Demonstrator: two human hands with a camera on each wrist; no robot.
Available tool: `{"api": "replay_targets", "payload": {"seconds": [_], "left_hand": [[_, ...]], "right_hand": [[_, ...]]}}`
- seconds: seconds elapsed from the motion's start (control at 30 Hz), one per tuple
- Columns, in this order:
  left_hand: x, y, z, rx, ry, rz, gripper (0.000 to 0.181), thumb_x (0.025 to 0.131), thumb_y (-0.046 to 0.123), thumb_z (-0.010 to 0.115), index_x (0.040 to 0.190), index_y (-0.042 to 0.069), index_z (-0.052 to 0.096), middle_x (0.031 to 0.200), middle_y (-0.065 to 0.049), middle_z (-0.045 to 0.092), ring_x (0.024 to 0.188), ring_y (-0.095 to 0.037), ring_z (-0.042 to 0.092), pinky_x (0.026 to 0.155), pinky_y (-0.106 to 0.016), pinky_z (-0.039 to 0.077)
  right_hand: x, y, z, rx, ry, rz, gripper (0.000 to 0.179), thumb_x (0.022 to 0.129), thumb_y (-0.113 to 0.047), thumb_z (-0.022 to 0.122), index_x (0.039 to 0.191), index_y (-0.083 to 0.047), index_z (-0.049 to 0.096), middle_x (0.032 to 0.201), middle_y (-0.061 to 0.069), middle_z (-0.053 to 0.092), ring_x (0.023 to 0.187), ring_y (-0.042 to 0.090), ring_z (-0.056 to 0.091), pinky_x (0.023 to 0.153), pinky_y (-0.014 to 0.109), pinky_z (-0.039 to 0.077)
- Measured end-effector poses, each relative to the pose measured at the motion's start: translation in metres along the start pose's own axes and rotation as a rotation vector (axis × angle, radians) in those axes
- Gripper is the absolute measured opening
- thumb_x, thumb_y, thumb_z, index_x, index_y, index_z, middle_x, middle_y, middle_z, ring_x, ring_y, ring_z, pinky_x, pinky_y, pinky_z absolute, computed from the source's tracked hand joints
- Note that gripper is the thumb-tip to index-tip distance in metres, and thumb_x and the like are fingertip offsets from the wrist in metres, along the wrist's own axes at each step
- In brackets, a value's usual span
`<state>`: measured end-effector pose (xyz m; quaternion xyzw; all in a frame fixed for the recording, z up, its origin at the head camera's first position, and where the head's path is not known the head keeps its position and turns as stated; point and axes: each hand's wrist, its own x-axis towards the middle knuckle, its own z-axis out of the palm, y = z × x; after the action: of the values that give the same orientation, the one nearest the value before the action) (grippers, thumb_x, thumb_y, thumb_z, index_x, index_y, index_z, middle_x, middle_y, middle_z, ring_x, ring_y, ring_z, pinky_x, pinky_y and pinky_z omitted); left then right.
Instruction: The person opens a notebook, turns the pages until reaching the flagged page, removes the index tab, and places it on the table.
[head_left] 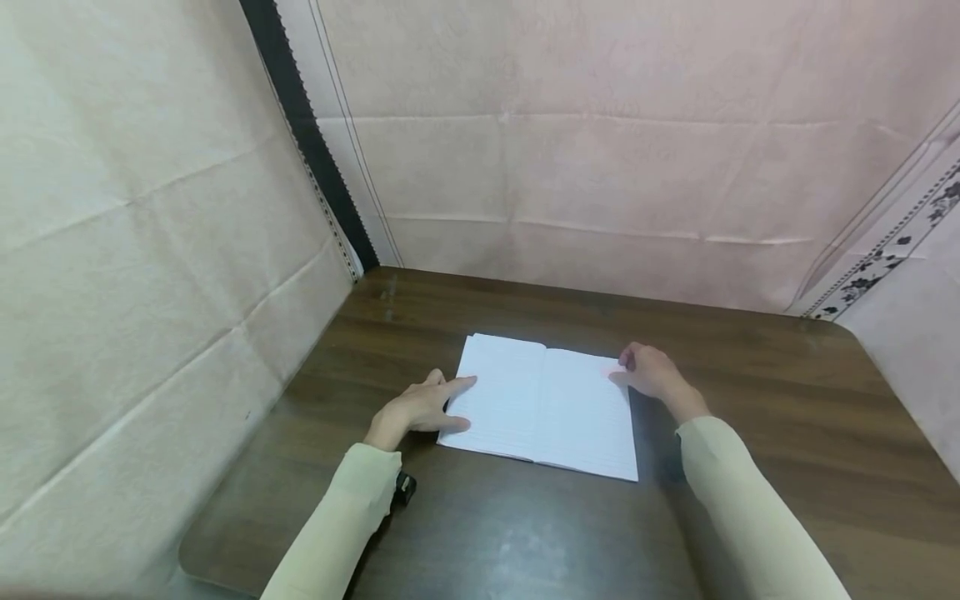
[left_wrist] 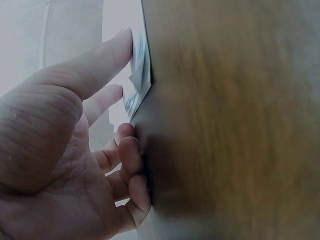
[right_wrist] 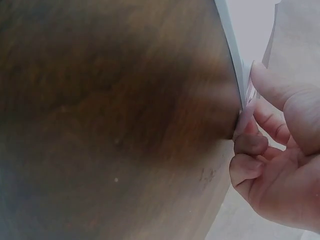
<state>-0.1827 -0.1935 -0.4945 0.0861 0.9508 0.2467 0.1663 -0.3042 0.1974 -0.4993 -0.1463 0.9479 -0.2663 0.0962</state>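
Observation:
An open notebook (head_left: 517, 400) with white, faintly lined pages lies flat on the wooden table. At its left edge, my left hand (head_left: 420, 404) rests with thumb and index finger stretched out over the page. The left wrist view shows that hand's (left_wrist: 75, 140) other fingers bent loosely beside the table, and the notebook's page edges (left_wrist: 142, 70) slightly fanned. My right hand (head_left: 651, 371) is at the upper right corner of the right page. In the right wrist view, its thumb and index finger pinch the page corner (right_wrist: 248, 87), with the remaining fingers curled underneath.
The dark brown table (head_left: 525, 533) has rounded corners. Pale creased cloth (head_left: 600, 167) hangs behind it and on both sides. A small black object (head_left: 405, 488) sits at the left wrist, by the sleeve.

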Motion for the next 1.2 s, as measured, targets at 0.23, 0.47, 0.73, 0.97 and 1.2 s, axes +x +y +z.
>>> {"api": "replay_targets", "payload": {"seconds": [0.23, 0.47, 0.73, 0.97, 1.2], "left_hand": [[-0.001, 0.001, 0.0, -0.015, 0.007, 0.002, 0.078, 0.092, 0.039, 0.072, 0.158, 0.031, 0.031, 0.106, -0.005, 0.041, 0.075, -0.023, 0.045, 0.067, -0.038, 0.039], [-0.002, 0.004, -0.002, -0.023, 0.008, 0.005, 0.077, 0.093, 0.038, 0.072, 0.158, 0.031, 0.032, 0.105, -0.006, 0.04, 0.075, -0.022, 0.044, 0.067, -0.038, 0.039], [0.0, 0.002, 0.002, -0.017, 0.011, 0.01, 0.078, 0.092, 0.04, 0.072, 0.158, 0.031, 0.033, 0.106, -0.005, 0.041, 0.078, -0.023, 0.047, 0.069, -0.039, 0.04], [0.0, 0.001, 0.004, -0.018, 0.009, 0.02, 0.077, 0.092, 0.041, 0.072, 0.158, 0.031, 0.032, 0.105, -0.005, 0.041, 0.075, -0.023, 0.045, 0.066, -0.038, 0.04], [0.0, 0.0, 0.003, -0.013, 0.013, 0.007, 0.077, 0.092, 0.041, 0.072, 0.157, 0.032, 0.033, 0.106, -0.005, 0.041, 0.077, -0.023, 0.046, 0.068, -0.039, 0.04]], "right_hand": [[0.001, 0.005, 0.002, 0.02, 0.003, 0.01, 0.045, 0.095, -0.029, 0.07, 0.124, 0.002, 0.055, 0.114, 0.02, 0.059, 0.101, 0.037, 0.058, 0.089, 0.052, 0.051], [-0.001, 0.01, 0.002, 0.013, 0.027, -0.024, 0.04, 0.095, -0.029, 0.07, 0.119, 0.002, 0.059, 0.115, 0.02, 0.054, 0.101, 0.036, 0.056, 0.088, 0.051, 0.051], [-0.005, 0.005, 0.0, 0.043, 0.015, -0.021, 0.037, 0.096, -0.024, 0.069, 0.122, -0.003, 0.054, 0.113, 0.018, 0.059, 0.1, 0.036, 0.058, 0.089, 0.054, 0.051], [-0.007, 0.011, 0.005, 0.054, -0.005, -0.015, 0.039, 0.099, -0.024, 0.065, 0.129, -0.001, 0.058, 0.119, 0.022, 0.062, 0.104, 0.039, 0.059, 0.09, 0.06, 0.049], [-0.004, 0.012, 0.015, 0.039, 0.117, -0.1, 0.028, 0.097, -0.018, 0.067, 0.118, 0.0, 0.064, 0.113, 0.022, 0.063, 0.098, 0.038, 0.06, 0.084, 0.056, 0.051]]}}
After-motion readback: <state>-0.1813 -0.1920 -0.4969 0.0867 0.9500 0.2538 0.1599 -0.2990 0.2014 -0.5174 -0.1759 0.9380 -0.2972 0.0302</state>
